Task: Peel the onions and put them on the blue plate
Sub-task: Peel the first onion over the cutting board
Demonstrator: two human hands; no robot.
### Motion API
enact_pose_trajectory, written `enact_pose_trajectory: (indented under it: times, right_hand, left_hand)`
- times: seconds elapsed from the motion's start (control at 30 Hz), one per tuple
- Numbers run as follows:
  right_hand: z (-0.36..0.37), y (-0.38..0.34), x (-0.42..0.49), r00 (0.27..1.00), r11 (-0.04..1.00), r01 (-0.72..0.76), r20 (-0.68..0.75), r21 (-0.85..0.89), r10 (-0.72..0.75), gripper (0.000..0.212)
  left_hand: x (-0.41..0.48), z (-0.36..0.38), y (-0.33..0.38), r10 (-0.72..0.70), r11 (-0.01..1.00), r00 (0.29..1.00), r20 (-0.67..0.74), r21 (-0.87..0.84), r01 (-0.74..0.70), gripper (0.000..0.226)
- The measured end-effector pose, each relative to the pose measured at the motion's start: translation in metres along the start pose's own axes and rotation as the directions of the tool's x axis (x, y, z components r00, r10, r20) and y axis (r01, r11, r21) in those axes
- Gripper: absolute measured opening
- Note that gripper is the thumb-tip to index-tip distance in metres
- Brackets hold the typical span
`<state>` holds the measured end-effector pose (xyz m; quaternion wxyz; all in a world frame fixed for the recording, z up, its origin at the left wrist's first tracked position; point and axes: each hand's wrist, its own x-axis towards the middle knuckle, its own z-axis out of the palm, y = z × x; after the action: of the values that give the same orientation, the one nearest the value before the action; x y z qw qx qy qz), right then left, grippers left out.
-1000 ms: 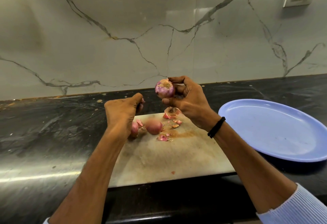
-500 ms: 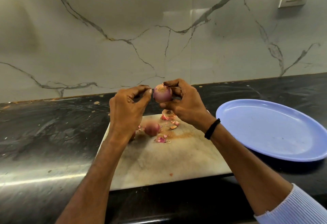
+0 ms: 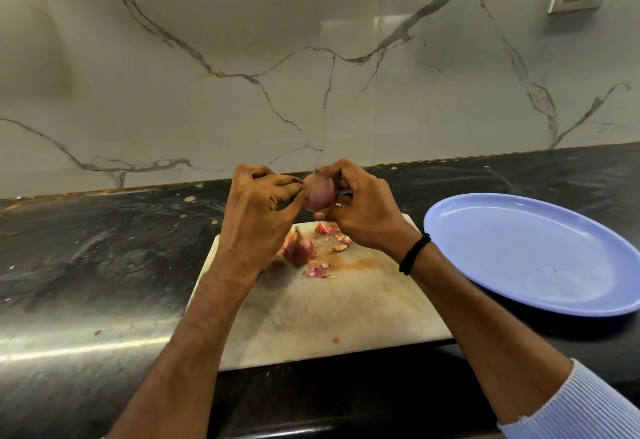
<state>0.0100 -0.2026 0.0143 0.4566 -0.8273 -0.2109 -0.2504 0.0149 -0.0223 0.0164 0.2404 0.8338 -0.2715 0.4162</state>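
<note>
A second ago the left hand (image 3: 259, 210) was down by the cutting board (image 3: 329, 317), well apart from the raised onion (image 3: 319, 192). It has since come up, and both hands now meet on that onion above the far edge of the board. The right hand (image 3: 363, 217) has its grip closed round the onion from the right. It has also turned the onion, so a smooth flank faces us where the rough end showed before. The left fingers are curled in a narrow grip, with their tips pinching at the onion's left side. The onion is blurred, so I can't say whether they have caught a flap of skin. To my eye the peeling of this one is starting again, not finishing. A second onion (image 3: 298, 248) lies on the board among the peel scraps (image 3: 317, 271), with its skin seemingly on. The blue plate (image 3: 536, 258) sits on the desk (image 3: 104, 248) just to the right and holds no onion, so most of the job remains.
</note>
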Motion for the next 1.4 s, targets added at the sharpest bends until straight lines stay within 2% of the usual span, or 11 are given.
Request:
enact_pose_trajectory:
  times: [0.2, 0.47, 0.6, 0.67, 0.77, 0.9, 1.0, 1.07, 1.2, 1.33, 1.4]
  right_hand:
    - [0.002, 0.002, -0.002, 0.999, 0.995, 0.044, 0.027, -0.084, -0.042, 0.056]
    - [0.006, -0.002, -0.004, 0.998, 0.993, 0.035, 0.064, -0.112, -0.028, 0.059]
    - [0.003, -0.004, -0.002, 0.996, 0.999, -0.033, 0.079, 0.039, 0.030, 0.059]
    - [0.000, -0.006, 0.000, 0.993, 0.990, -0.078, 0.094, 0.120, 0.066, 0.060]
    - [-0.005, -0.009, 0.001, 0.989, 0.970, -0.118, 0.108, 0.214, 0.096, 0.060]
    - [-0.008, -0.008, -0.001, 0.987, 0.949, -0.143, 0.114, 0.282, 0.115, 0.061]
    - [-0.005, -0.005, 0.000, 0.978, 0.919, -0.191, 0.148, 0.345, 0.148, 0.061]
    - [-0.004, -0.003, 0.001, 0.971, 0.893, -0.228, 0.155, 0.388, 0.180, 0.058]
    - [-0.003, -0.001, 0.001, 0.971, 0.885, -0.240, 0.116, 0.400, 0.211, 0.061]
    - [-0.006, -0.003, 0.001, 0.974, 0.892, -0.227, 0.101, 0.392, 0.204, 0.058]
    - [-0.007, -0.005, 0.001, 0.977, 0.899, -0.214, 0.097, 0.381, 0.192, 0.053]
  left_hand:
    - [-0.003, 0.007, -0.006, -0.037, 0.998, 0.997, 0.067, 0.062, 0.033, 0.022]
    - [-0.002, 0.009, -0.009, -0.074, 0.991, 0.996, 0.054, 0.118, 0.067, 0.028]
    - [0.000, -0.001, 0.000, -0.183, 0.976, 0.983, -0.023, -0.120, 0.179, 0.013]
    - [0.002, -0.006, 0.010, -0.314, 0.908, 0.948, -0.043, -0.306, 0.287, 0.008]
    - [0.005, -0.009, 0.019, -0.489, 0.762, 0.872, 0.025, -0.475, 0.441, 0.016]
    - [0.004, -0.006, 0.016, -0.473, 0.641, 0.861, 0.189, -0.596, 0.483, 0.031]
    - [0.003, -0.005, 0.014, -0.388, 0.673, 0.893, 0.227, -0.593, 0.443, 0.040]
    - [0.003, -0.004, 0.015, -0.357, 0.701, 0.906, 0.227, -0.576, 0.420, 0.037]
    - [0.002, -0.001, 0.012, -0.360, 0.697, 0.915, 0.183, -0.599, 0.394, 0.027]
    - [0.002, -0.001, 0.006, -0.323, 0.815, 0.943, 0.083, -0.481, 0.322, 0.026]
    - [0.002, -0.002, 0.004, -0.303, 0.842, 0.951, 0.061, -0.450, 0.297, 0.025]
